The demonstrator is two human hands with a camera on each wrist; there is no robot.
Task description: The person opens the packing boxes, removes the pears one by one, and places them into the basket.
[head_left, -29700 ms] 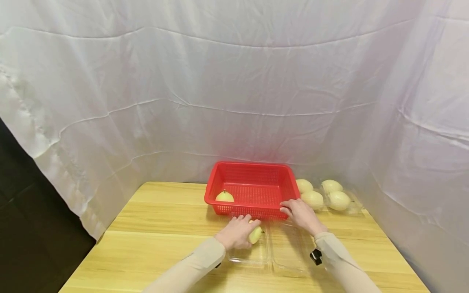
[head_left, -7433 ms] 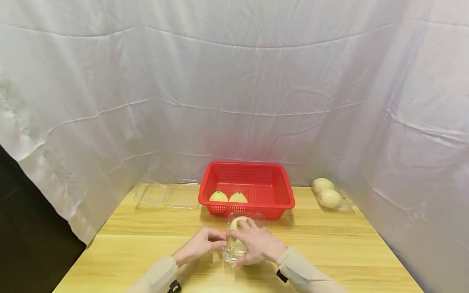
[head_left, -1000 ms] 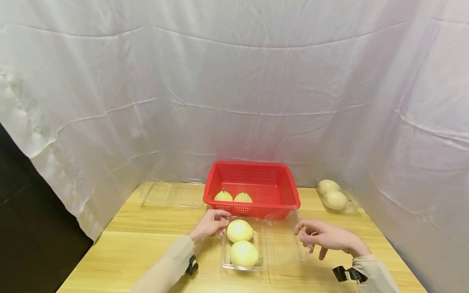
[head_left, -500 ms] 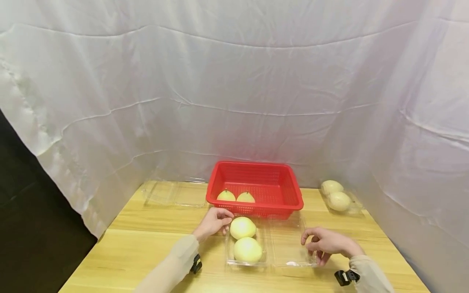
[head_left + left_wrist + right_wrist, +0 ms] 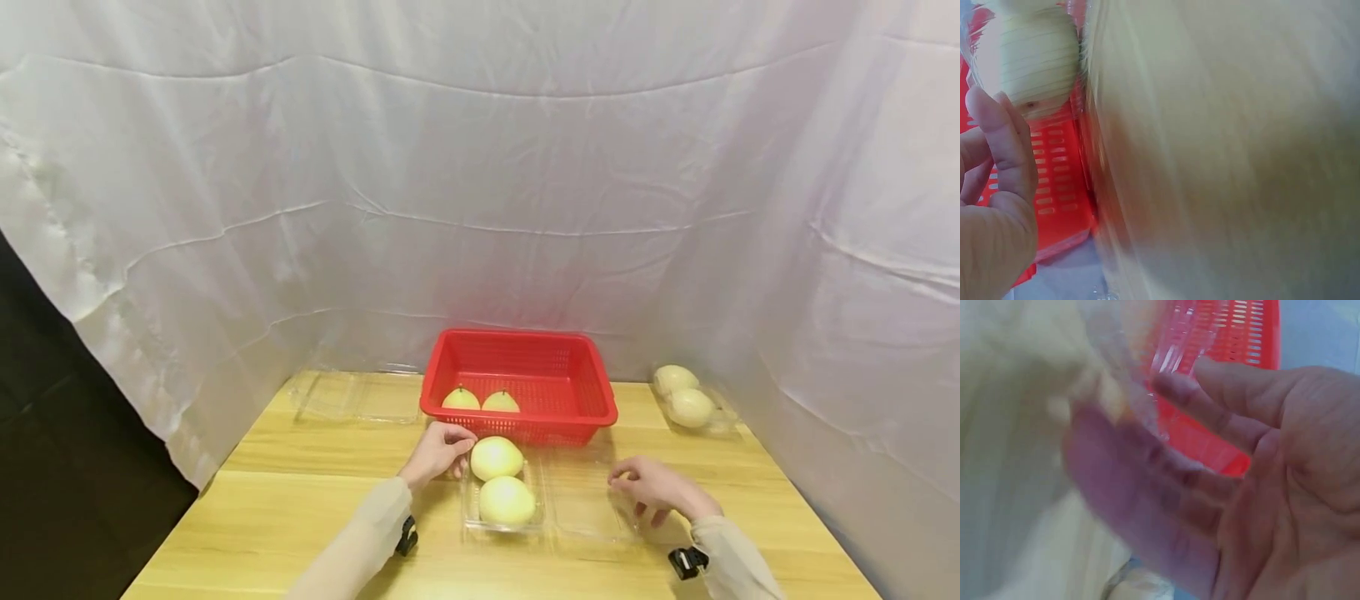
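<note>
A clear plastic clamshell box (image 5: 517, 527) lies unfolded in front of the red basket. Two yellow pears (image 5: 507, 501) sit in its left half, one behind the other; the lid half (image 5: 585, 500) lies flat to the right. My left hand (image 5: 437, 454) pinches the box's rim at the back left corner, beside the rear pear. In the left wrist view, its thumb and finger (image 5: 1010, 134) meet at the clear plastic close to a pear (image 5: 1041, 59). My right hand (image 5: 656, 486) is over the lid's right edge, fingers loosely bent and parted, holding nothing.
The red perforated basket (image 5: 517, 429) holds two pears (image 5: 461, 399) at its front left. A second clear box (image 5: 356, 396) lies unfolded at the back left. At the back right is a clear pack with two pears (image 5: 691, 408). Pale cloth (image 5: 480, 208) surrounds the wooden table (image 5: 315, 475).
Since the oldest frame, a second pear is in the basket and one right-side pack has left its place. The box, closed recently, now lies open; its raised lid has come down flat.
</note>
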